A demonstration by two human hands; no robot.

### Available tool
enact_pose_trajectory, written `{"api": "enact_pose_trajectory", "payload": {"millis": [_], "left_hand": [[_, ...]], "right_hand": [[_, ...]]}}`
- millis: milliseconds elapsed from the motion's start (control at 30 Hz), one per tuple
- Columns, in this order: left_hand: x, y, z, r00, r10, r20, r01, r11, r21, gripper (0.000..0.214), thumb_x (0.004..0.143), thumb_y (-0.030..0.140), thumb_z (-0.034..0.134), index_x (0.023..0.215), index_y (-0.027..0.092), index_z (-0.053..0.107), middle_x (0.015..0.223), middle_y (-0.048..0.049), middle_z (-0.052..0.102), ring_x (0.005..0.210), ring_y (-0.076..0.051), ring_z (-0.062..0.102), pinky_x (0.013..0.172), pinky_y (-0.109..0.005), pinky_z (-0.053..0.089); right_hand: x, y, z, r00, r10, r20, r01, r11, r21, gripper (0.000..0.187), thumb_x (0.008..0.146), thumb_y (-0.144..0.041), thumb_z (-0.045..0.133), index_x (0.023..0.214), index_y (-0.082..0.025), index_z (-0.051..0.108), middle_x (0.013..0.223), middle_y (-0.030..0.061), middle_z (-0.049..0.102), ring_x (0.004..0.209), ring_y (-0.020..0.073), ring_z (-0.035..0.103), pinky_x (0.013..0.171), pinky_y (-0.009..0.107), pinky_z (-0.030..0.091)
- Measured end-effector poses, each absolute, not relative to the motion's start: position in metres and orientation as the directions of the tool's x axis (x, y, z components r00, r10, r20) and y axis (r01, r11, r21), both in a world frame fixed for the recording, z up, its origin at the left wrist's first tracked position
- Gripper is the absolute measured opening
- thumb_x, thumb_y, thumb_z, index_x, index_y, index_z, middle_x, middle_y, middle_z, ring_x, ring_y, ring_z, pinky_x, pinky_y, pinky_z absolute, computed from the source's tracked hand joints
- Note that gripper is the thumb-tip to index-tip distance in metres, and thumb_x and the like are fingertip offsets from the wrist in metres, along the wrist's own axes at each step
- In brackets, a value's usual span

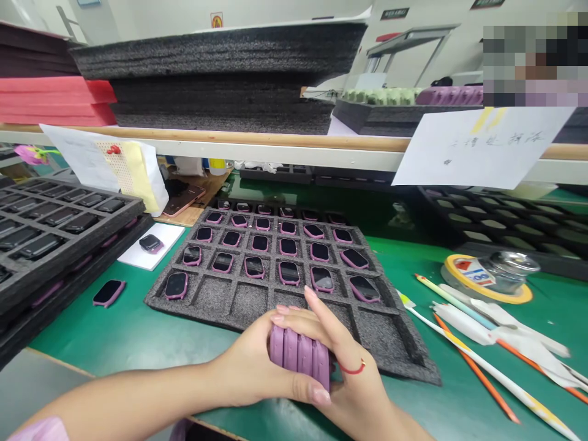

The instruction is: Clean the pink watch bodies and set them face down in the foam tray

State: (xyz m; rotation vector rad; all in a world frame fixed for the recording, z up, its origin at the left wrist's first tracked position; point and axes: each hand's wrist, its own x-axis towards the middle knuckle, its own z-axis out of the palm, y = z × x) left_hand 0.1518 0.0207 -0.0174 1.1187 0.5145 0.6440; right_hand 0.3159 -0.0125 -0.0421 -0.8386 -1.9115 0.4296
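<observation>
A row of several purple smartwatch cases (299, 355) stands pressed side by side between my two hands. My left hand (248, 361) wraps them from the left, its thumb lying across their near side. From the right, my right hand (358, 373), with a red string on its wrist, closes around them, index finger pointing up. The hands are above the near edge of a dark grey foam tray (211, 297). Purple-framed smartwatches (288, 273) with black screens sit in its rear rows; several front pockets hold nothing.
A single purple watch (109, 293) lies on the green table, another watch (150, 243) on white paper (169, 236). Stacked trays of dark watches (87, 214) stand left. Brushes (487, 361), yellow tape (448, 275) and a glass jar (509, 269) are right. A shelf (275, 147) crosses behind.
</observation>
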Motion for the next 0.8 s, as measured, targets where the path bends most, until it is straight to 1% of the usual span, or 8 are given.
{"api": "enact_pose_trajectory", "payload": {"millis": [133,233,300,400,500,600,700,800], "left_hand": [[0.152,0.018,-0.018,0.678,0.729,-0.092,-0.179,0.285,0.942,0.043,0.063,0.018,0.089,0.098,0.012,0.066,0.093,-0.0052,0.065,0.096,-0.023,0.063,0.088,-0.035,0.049],[0.15,0.015,-0.017,0.608,0.788,-0.1,-0.134,0.225,0.965,0.052,0.06,0.019,0.092,0.105,0.013,0.065,0.102,-0.0077,0.071,0.099,-0.025,0.067,0.093,-0.038,0.05],[0.147,0.014,-0.016,0.573,0.817,-0.064,-0.1,0.147,0.984,0.054,0.06,0.018,0.092,0.107,0.016,0.066,0.112,-0.0095,0.073,0.107,-0.027,0.068,0.1,-0.04,0.049],[0.144,0.014,-0.015,0.548,0.836,0.018,-0.052,0.012,0.999,0.048,0.065,0.017,0.09,0.108,0.021,0.069,0.118,-0.0076,0.073,0.112,-0.026,0.068,0.1,-0.038,0.05],[0.142,0.014,-0.017,0.541,0.836,0.091,-0.011,-0.101,0.995,0.047,0.068,0.019,0.089,0.111,0.024,0.07,0.12,-0.0053,0.073,0.117,-0.024,0.066,0.103,-0.036,0.049],[0.143,0.014,-0.018,0.551,0.827,0.109,-0.005,-0.128,0.992,0.047,0.069,0.018,0.089,0.111,0.025,0.071,0.12,-0.0047,0.073,0.121,-0.024,0.064,0.107,-0.035,0.046],[0.144,0.015,-0.017,0.587,0.809,0.008,-0.156,0.103,0.982,0.047,0.067,0.017,0.091,0.11,0.025,0.071,0.114,-0.0043,0.074,0.113,-0.022,0.068,0.104,-0.035,0.048],[0.146,0.018,-0.017,0.721,0.68,-0.132,-0.392,0.558,0.731,0.042,0.074,0.023,0.088,0.112,0.021,0.071,0.109,-0.0057,0.075,0.108,-0.02,0.071,0.103,-0.036,0.05]], "right_hand": [[0.315,-0.015,-0.04,-0.324,0.731,0.601,0.386,0.682,-0.621,0.085,0.094,-0.029,0.067,0.162,-0.027,0.016,0.132,0.0117,0.067,0.129,0.0274,0.061,0.108,0.045,0.053],[0.321,-0.016,-0.034,-0.279,0.79,0.545,0.257,0.609,-0.75,0.098,0.083,-0.059,0.072,0.161,-0.028,0.02,0.141,0.013,0.059,0.133,0.0291,0.057,0.111,0.045,0.05],[0.329,-0.011,-0.029,-0.179,0.853,0.491,0.047,0.506,-0.861,0.087,0.085,-0.074,0.058,0.155,-0.027,0.037,0.135,0.0127,0.063,0.128,0.0279,0.061,0.108,0.042,0.052],[0.341,0.001,-0.019,0.065,0.939,0.337,-0.195,0.343,-0.919,0.05,0.097,-0.062,0.048,0.123,-0.024,0.069,0.1,0.0088,0.074,0.099,0.0209,0.072,0.091,0.033,0.06],[0.347,0.009,-0.014,0.221,0.961,0.163,-0.296,0.225,-0.928,0.031,0.091,-0.051,0.065,0.094,-0.021,0.076,0.071,0.0028,0.068,0.071,0.0126,0.067,0.073,0.02,0.059],[0.347,0.007,-0.014,0.181,0.972,0.147,-0.234,0.188,-0.954,0.024,0.087,-0.045,0.072,0.091,-0.021,0.074,0.065,-0.0002,0.064,0.064,0.0092,0.063,0.066,0.015,0.056],[0.343,-0.002,-0.014,0.015,0.952,0.307,-0.002,0.307,-0.952,0.029,0.082,-0.045,0.079,0.099,-0.025,0.068,0.088,0.0015,0.071,0.086,0.0132,0.071,0.078,0.018,0.058],[0.339,-0.009,-0.013,-0.189,0.84,0.509,0.279,0.543,-0.792,0.048,0.065,-0.03,0.092,0.1,-0.027,0.059,0.122,0.0034,0.066,0.128,0.0213,0.06,0.103,0.027,0.052]]}}
